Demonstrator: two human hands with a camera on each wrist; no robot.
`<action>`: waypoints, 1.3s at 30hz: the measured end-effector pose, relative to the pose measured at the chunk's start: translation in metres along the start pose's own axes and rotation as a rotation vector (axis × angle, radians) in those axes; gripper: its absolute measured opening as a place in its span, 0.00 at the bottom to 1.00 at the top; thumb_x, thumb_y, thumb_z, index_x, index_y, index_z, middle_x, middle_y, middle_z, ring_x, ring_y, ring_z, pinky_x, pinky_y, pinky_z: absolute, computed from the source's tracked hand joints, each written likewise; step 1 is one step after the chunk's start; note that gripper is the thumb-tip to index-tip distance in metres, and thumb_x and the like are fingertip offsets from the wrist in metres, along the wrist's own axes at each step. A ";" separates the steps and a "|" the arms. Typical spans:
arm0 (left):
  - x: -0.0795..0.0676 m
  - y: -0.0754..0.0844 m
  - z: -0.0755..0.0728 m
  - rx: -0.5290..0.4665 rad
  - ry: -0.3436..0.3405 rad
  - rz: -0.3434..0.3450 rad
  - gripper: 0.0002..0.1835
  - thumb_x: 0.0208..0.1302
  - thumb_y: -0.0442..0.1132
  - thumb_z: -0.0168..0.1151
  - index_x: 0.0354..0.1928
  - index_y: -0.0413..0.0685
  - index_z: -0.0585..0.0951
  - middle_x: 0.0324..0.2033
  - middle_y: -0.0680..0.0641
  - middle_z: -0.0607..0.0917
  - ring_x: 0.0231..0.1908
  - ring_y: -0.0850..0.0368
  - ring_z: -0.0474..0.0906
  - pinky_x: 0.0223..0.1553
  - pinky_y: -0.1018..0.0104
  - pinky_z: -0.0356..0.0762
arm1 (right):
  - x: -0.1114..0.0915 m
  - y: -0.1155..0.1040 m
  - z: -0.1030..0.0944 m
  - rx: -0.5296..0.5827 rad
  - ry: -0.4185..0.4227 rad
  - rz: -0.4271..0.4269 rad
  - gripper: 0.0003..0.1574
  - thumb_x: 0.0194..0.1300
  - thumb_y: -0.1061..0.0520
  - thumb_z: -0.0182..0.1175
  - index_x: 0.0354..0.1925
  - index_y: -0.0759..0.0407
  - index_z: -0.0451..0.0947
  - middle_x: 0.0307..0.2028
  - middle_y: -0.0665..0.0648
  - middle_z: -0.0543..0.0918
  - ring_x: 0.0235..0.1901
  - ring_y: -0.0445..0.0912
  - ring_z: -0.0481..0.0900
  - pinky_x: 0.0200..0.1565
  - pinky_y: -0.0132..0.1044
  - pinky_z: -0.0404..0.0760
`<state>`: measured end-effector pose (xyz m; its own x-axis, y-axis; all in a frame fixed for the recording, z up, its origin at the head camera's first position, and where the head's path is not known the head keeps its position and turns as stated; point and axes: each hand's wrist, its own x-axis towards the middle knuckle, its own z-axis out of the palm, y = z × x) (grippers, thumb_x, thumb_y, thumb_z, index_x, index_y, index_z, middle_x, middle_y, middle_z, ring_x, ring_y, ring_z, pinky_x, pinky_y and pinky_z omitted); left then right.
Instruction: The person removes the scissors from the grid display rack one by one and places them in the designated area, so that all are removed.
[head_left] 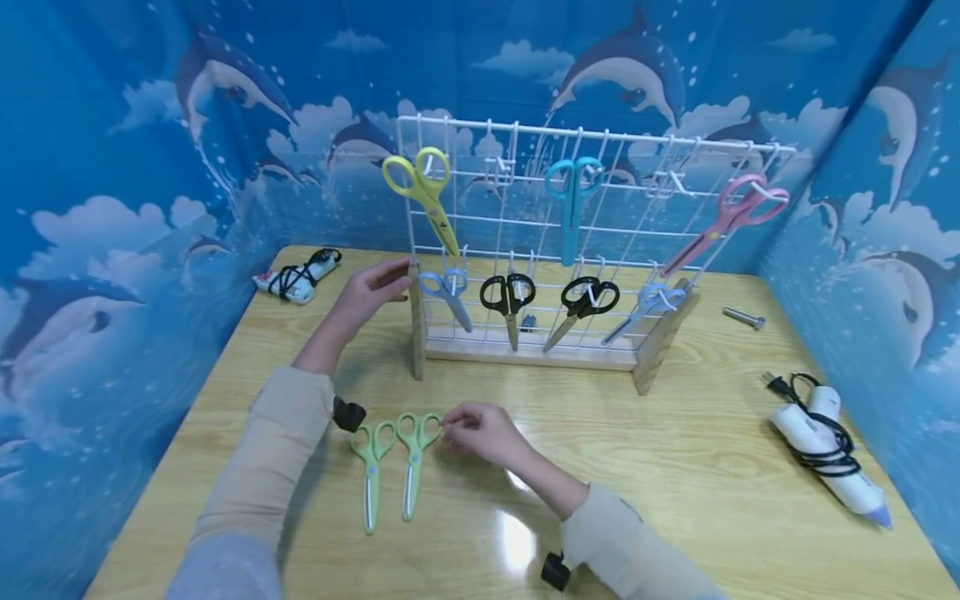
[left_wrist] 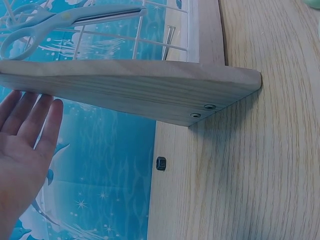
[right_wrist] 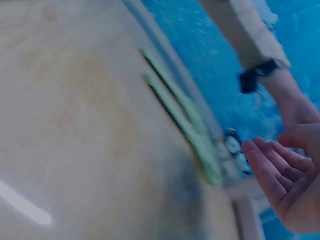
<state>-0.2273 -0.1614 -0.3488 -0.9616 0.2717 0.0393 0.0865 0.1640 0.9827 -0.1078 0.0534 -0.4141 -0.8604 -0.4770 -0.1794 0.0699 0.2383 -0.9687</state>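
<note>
My left hand (head_left: 372, 292) reaches to the left wooden upright (head_left: 417, 337) of a white wire rack (head_left: 600, 134). Its fingers are straight, with fingertips right at the board's outer face in the left wrist view. In front of the rack, two green scissors (head_left: 372, 483) (head_left: 413, 475) lie side by side on the table, handles toward the rack. My right hand (head_left: 487, 433) hovers beside the right pair's handle, fingers loosely bent and holding nothing in the right wrist view. On the rack's upper hooks hang yellow scissors (head_left: 429, 196), teal scissors (head_left: 572, 208) and pink scissors (head_left: 723, 221).
Black scissors (head_left: 512, 312) and light blue scissors (head_left: 453, 302) hang on the lower row. White cord-wrapped tools lie at far left (head_left: 300, 283) and right (head_left: 825, 442). A metal bolt (head_left: 742, 317) sits right of the rack, a dark nut (left_wrist: 161, 163) behind its left upright. Dolphin-print curtains surround the table.
</note>
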 end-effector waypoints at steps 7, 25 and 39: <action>0.002 0.001 0.000 -0.004 -0.002 -0.005 0.29 0.57 0.48 0.53 0.60 0.47 0.61 0.57 0.43 0.65 0.54 0.52 0.63 0.52 0.55 0.66 | 0.015 0.001 -0.046 -0.107 0.278 -0.130 0.11 0.54 0.62 0.55 0.37 0.66 0.75 0.30 0.60 0.80 0.28 0.46 0.78 0.33 0.30 0.79; 0.009 -0.010 -0.005 0.029 0.032 0.025 0.29 0.53 0.51 0.56 0.58 0.57 0.65 0.56 0.49 0.67 0.54 0.58 0.64 0.52 0.64 0.67 | 0.048 -0.008 -0.095 -0.184 0.600 -0.262 0.16 0.55 0.61 0.55 0.44 0.65 0.72 0.41 0.61 0.77 0.40 0.48 0.76 0.45 0.30 0.75; 0.008 -0.008 -0.006 0.086 0.060 0.082 0.27 0.51 0.45 0.59 0.56 0.56 0.68 0.55 0.49 0.69 0.53 0.57 0.66 0.51 0.68 0.69 | 0.058 -0.011 -0.100 -0.244 0.563 -0.193 0.11 0.54 0.57 0.57 0.34 0.64 0.75 0.34 0.60 0.79 0.35 0.47 0.77 0.40 0.32 0.77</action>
<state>-0.2370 -0.1662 -0.3557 -0.9640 0.2307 0.1324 0.1853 0.2252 0.9565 -0.2084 0.1076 -0.3967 -0.9838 -0.0292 0.1767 -0.1730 0.4101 -0.8955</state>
